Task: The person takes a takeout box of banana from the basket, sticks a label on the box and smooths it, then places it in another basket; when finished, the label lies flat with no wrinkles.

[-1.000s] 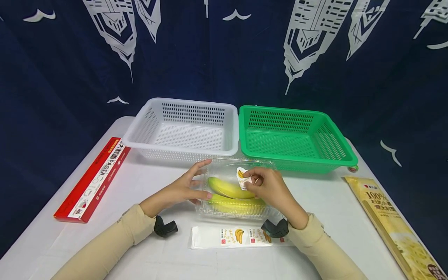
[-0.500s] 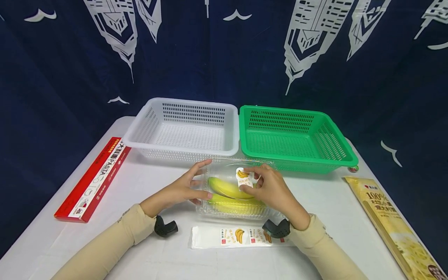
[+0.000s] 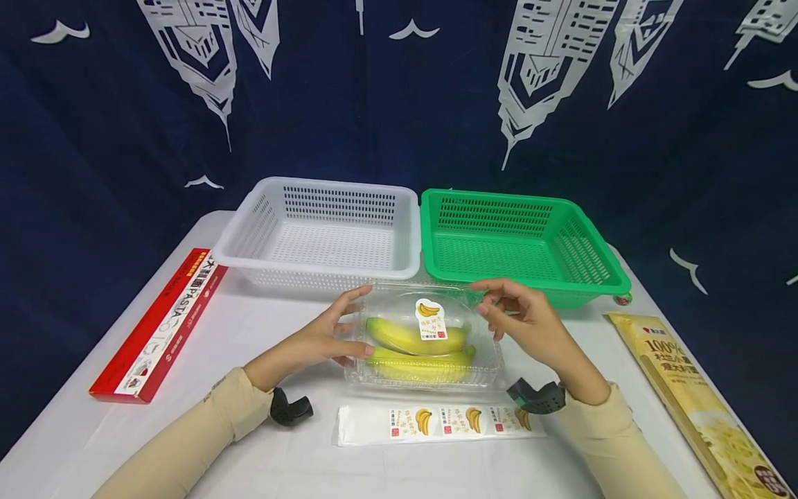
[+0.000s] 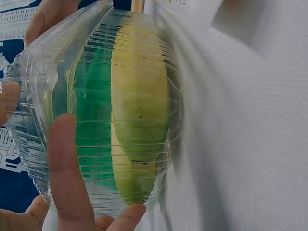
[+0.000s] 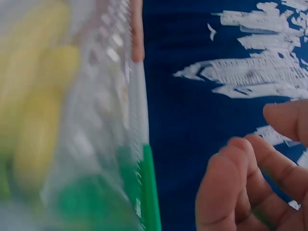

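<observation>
A clear plastic clamshell box (image 3: 499, 357) with two yellow-green bananas (image 3: 420, 367) sits mid-table. On its lid lies a white sticker (image 3: 431, 320) printed with bananas. My left hand (image 3: 314, 343) holds the box's left end, thumb towards the front and index finger at the back corner. In the left wrist view, fingers (image 4: 67, 168) press along the ribbed wall. Over the box's right end is my right hand (image 3: 526, 322), its fingers loosely bent. Nothing shows between those fingers (image 5: 219, 192) in the right wrist view, where the box is blurred beside them.
A white strip of banana labels (image 3: 364, 426) lies in front of the box. Behind it stand a white basket (image 3: 324, 267) and a green basket (image 3: 530, 281). A red pasta box (image 3: 140, 339) lies at the left, a yellow noodle packet (image 3: 692, 388) at the right.
My right hand has let go of the sticker and moved right, off the lid's middle. The sticker now lies flat on the lid. My left hand keeps its place.
</observation>
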Tool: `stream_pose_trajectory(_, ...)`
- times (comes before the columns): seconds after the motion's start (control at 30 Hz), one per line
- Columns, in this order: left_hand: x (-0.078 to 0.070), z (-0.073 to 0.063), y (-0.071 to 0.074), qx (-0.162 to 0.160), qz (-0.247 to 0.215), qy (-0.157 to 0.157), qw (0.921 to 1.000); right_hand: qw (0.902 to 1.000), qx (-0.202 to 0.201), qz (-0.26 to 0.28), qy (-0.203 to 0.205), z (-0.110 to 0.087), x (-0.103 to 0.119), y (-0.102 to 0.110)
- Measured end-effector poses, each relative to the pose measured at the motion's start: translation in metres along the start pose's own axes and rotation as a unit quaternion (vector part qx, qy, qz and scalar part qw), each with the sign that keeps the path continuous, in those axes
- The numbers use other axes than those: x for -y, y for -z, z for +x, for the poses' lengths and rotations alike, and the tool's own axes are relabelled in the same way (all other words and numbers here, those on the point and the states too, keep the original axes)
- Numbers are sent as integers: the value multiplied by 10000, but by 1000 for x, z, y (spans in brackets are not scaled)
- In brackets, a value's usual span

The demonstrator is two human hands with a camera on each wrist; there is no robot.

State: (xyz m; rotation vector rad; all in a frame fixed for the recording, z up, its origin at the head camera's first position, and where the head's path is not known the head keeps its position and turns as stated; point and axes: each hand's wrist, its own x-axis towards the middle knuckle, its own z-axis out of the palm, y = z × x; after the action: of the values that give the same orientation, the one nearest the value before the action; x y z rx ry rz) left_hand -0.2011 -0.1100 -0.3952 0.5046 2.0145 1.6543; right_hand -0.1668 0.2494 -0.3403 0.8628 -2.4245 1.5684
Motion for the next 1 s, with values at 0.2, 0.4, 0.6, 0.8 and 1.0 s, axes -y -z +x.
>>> stream_pose_trajectory(0.2, 0, 0, 0, -3, 2, -1, 10000, 9997, 65, 171, -146, -10, -1, 47)
stream_pose_trajectory(0.4, 0, 0, -1, 7, 0, -5, 10000, 9970, -344, 484, -487, -26, -7, 95)
stream_pose_trajectory(0.6, 1, 0, 0, 3, 4, -15, 10000, 9817, -1401, 1116, -643, -48, -23, 133)
stream_pose_trajectory(0.8, 0, 1, -1, -50, 25, 16, 10000, 9655, -2343, 912, -683, -64, -48, 156)
stream_pose_trajectory(1.0, 1, 1, -1, -29, -44, 15, 10000, 9515, -2874, 749, -799, -78, -74, 165)
